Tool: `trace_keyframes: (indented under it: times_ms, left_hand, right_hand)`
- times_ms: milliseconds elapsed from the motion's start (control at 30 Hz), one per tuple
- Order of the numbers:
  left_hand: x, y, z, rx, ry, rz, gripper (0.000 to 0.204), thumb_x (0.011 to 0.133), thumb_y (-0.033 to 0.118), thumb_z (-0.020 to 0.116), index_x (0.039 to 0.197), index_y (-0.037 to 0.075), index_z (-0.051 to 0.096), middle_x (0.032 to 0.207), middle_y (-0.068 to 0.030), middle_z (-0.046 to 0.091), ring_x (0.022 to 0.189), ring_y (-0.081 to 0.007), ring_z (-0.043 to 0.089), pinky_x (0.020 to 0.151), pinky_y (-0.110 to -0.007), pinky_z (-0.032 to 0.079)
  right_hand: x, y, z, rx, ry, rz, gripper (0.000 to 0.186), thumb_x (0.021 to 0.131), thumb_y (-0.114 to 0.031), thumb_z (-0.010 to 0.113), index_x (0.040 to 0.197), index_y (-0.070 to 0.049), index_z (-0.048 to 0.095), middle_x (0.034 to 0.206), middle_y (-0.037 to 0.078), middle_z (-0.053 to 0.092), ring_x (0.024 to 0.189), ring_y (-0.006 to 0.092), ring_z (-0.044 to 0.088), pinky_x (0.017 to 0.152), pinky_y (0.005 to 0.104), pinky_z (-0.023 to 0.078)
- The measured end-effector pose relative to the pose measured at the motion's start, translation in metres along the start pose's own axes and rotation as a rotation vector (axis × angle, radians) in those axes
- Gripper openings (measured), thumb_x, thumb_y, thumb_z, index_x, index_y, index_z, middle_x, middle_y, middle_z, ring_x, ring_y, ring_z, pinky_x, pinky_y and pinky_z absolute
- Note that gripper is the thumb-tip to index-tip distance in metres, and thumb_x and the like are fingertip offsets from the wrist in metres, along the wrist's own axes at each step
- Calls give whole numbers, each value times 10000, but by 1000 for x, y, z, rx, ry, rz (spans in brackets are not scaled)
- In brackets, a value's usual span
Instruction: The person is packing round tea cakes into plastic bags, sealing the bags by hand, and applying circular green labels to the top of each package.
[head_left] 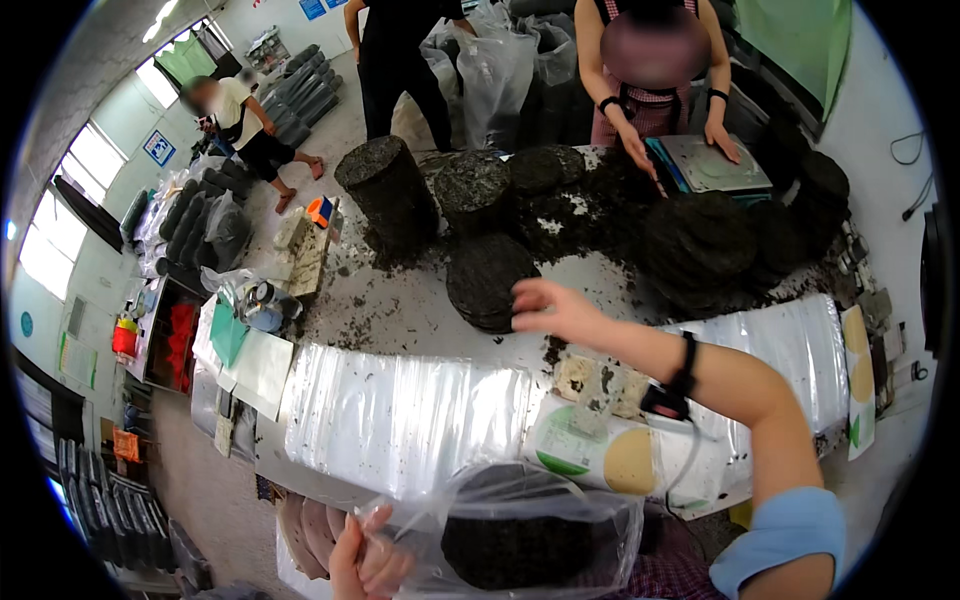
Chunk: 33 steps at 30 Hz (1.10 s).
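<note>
My left hand is closed on the gathered edge of a clear plastic bag at the lower middle. Inside the bag lies a dark, round, crumbly cake. My right arm reaches across the table, with a black band on its wrist. My right hand is at the right edge of a short stack of dark round cakes, its fingers slightly curled and apart. Whether the fingertips press on the stack is hard to make out.
Taller dark stacks stand behind, beside another heap of cakes. Flat clear bags line the table's near side. Across the table, a co-worker's hands rest by a scale. Other people stand at the back left.
</note>
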<state>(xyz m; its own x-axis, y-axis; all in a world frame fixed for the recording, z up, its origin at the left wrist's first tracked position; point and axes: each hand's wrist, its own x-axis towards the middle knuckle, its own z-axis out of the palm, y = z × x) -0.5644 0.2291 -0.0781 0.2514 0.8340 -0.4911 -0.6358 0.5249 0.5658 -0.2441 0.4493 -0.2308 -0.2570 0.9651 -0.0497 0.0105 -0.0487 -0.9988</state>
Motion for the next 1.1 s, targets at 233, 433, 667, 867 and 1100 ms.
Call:
trace_keyframes:
  times_ms: [233, 433, 667, 867, 1100]
  left_hand:
    - [4, -2, -16, 27, 96, 171, 387, 1019, 381, 310, 1202, 106, 511, 399, 65, 345, 282, -63, 304, 340, -191, 286]
    - [9, 3, -9, 54, 324, 159, 417, 1022, 377, 301, 1306, 115, 459, 429, 59, 349, 303, -59, 294, 330, -183, 264]
    - [27, 22, -15, -133, 158, 77, 445, 1026, 378, 274, 1316, 130, 502, 459, 62, 242, 378, -70, 237, 458, -228, 266]
    - [35, 35, -48, -162, 170, 154, 409, 1010, 337, 387, 1356, 127, 445, 513, 58, 301, 410, -67, 271, 454, -209, 267]
    - [-33, 40, 5, 571, 91, 287, 476, 1020, 327, 363, 1316, -31, 466, 499, 50, 354, 428, -52, 315, 447, -198, 273]
  right_hand:
    - [172, 231, -27, 71, 480, 692, 1045, 600, -574, 788, 1334, 73, 420, 1453, 211, 284, 1348, 315, 279, 1075, 394, 292]
    - [165, 162, -16, 105, 638, 621, 996, 619, -417, 814, 1328, 100, 342, 1380, 218, 349, 1271, 311, 365, 1033, 384, 346]
    - [42, -9, 28, 862, 66, 217, 612, 790, -269, 716, 1271, 7, 457, 1213, 111, 571, 1120, 234, 545, 968, 388, 438]
    - [-88, -99, 87, 599, -163, 91, 653, 799, -215, 711, 1344, -55, 389, 1285, 112, 501, 1168, 219, 493, 1030, 359, 366]
    - [-152, -187, 107, -702, -634, -516, 835, 691, -376, 739, 1351, -38, 355, 1099, 186, 516, 994, 362, 551, 855, 398, 459]
